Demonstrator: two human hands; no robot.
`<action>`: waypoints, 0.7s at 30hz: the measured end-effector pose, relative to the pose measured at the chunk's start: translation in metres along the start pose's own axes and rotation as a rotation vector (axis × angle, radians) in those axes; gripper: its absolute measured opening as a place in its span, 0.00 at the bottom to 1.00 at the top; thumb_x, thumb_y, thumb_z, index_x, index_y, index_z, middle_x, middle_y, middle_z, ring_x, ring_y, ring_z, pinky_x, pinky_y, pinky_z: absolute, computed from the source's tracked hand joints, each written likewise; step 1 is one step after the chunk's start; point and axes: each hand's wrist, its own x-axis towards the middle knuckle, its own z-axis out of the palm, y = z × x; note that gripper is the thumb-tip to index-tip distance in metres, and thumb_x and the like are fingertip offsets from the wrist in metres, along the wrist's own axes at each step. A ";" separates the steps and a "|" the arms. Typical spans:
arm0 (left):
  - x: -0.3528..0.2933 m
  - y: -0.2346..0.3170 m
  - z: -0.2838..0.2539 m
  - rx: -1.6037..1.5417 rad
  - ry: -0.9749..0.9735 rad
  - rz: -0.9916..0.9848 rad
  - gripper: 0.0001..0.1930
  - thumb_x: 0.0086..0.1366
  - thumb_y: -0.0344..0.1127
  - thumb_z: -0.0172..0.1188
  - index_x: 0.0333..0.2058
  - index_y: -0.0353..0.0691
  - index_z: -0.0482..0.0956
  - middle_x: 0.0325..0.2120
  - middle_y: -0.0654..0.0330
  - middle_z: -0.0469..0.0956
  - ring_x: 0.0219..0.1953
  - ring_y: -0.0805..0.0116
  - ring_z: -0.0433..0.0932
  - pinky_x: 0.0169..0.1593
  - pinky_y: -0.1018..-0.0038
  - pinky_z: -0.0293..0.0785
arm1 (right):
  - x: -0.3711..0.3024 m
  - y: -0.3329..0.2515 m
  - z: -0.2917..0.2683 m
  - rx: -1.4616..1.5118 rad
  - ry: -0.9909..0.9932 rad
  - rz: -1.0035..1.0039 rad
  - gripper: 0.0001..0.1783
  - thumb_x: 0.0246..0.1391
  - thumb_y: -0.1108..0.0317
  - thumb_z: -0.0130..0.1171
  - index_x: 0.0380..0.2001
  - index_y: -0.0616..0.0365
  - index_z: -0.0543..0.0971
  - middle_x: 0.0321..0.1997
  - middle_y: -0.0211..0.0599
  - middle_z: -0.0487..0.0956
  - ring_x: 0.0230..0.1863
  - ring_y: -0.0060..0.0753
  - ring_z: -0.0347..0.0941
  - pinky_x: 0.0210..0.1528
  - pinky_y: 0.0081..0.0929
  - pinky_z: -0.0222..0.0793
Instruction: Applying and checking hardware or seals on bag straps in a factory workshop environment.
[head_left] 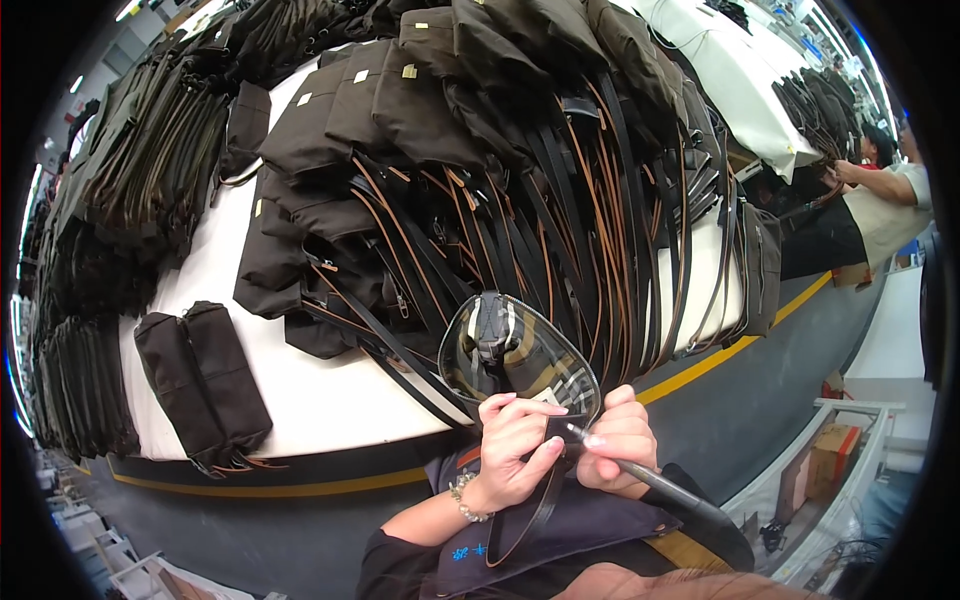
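Note:
My left hand point(520, 450), with a beaded bracelet on its wrist, pinches a dark leather tab point(566, 427) at the edge of an open bag point(500, 345). The bag's plaid lining shows inside its zippered rim. A black strap point(535, 520) hangs below my left fingers. In my right hand point(620, 445) is a slim pen-like tool point(650, 478) with a pale tip and a dark, thicker rear end. Its tip is at the tab, though I cannot tell whether they touch. My right fingers are curled around the tool.
Many dark bags point(430, 110) with long black, brown-edged straps point(590, 220) pile up on a white table point(330, 400). Another dark bag point(203, 385) lies at the table's left. Stacked bags point(150, 160) stand far left. A co-worker point(880, 210) is at right, beyond a metal-framed cart point(830, 490).

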 end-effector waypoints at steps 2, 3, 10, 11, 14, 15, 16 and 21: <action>-0.001 0.000 0.000 0.005 0.002 0.000 0.08 0.53 0.33 0.52 0.23 0.37 0.78 0.27 0.60 0.78 0.37 0.69 0.74 0.50 0.69 0.50 | -0.004 0.003 0.002 -0.044 0.033 -0.042 0.19 0.58 0.51 0.40 0.26 0.54 0.68 0.19 0.26 0.66 0.19 0.21 0.60 0.27 0.24 0.52; -0.001 -0.002 0.000 0.000 -0.002 0.001 0.08 0.53 0.33 0.52 0.22 0.37 0.78 0.27 0.60 0.78 0.38 0.68 0.74 0.50 0.68 0.49 | -0.004 0.004 0.002 -0.095 0.029 -0.074 0.19 0.58 0.51 0.40 0.26 0.54 0.68 0.19 0.25 0.66 0.18 0.21 0.59 0.29 0.25 0.51; -0.005 -0.002 0.004 -0.027 0.056 0.028 0.09 0.53 0.35 0.52 0.21 0.38 0.78 0.31 0.59 0.79 0.42 0.64 0.72 0.50 0.69 0.51 | -0.006 -0.002 0.003 -0.178 0.009 -0.054 0.15 0.58 0.55 0.43 0.26 0.53 0.68 0.17 0.24 0.66 0.15 0.21 0.58 0.31 0.26 0.50; -0.005 -0.002 0.004 -0.029 0.056 0.028 0.09 0.53 0.35 0.52 0.21 0.38 0.78 0.31 0.59 0.79 0.42 0.64 0.72 0.50 0.69 0.51 | -0.006 -0.002 0.003 -0.170 0.005 -0.044 0.14 0.57 0.56 0.43 0.26 0.53 0.68 0.17 0.24 0.66 0.15 0.21 0.59 0.31 0.27 0.50; -0.007 -0.004 0.004 -0.043 0.048 0.046 0.08 0.53 0.34 0.53 0.22 0.38 0.78 0.33 0.59 0.78 0.42 0.65 0.72 0.49 0.70 0.52 | -0.004 -0.003 0.004 -0.149 -0.017 -0.009 0.13 0.57 0.57 0.43 0.25 0.54 0.68 0.17 0.24 0.66 0.15 0.21 0.59 0.31 0.27 0.50; -0.008 -0.005 0.004 -0.040 0.045 0.049 0.08 0.52 0.34 0.53 0.22 0.38 0.79 0.33 0.59 0.78 0.42 0.64 0.72 0.49 0.70 0.52 | -0.005 -0.003 0.003 -0.149 -0.018 -0.009 0.13 0.57 0.57 0.43 0.25 0.54 0.68 0.17 0.24 0.66 0.15 0.21 0.59 0.31 0.27 0.50; -0.009 -0.005 0.004 -0.037 0.043 0.053 0.08 0.52 0.34 0.53 0.23 0.38 0.79 0.34 0.59 0.79 0.42 0.64 0.72 0.49 0.70 0.52 | -0.006 -0.002 0.001 -0.113 -0.035 -0.013 0.11 0.55 0.59 0.47 0.27 0.55 0.70 0.19 0.26 0.69 0.17 0.23 0.62 0.30 0.26 0.51; -0.009 -0.006 0.005 -0.033 0.046 0.059 0.07 0.52 0.33 0.54 0.23 0.38 0.79 0.34 0.58 0.79 0.42 0.64 0.72 0.50 0.70 0.52 | -0.006 -0.001 -0.001 -0.087 -0.065 -0.014 0.09 0.53 0.62 0.52 0.28 0.56 0.72 0.22 0.28 0.72 0.19 0.25 0.67 0.28 0.25 0.52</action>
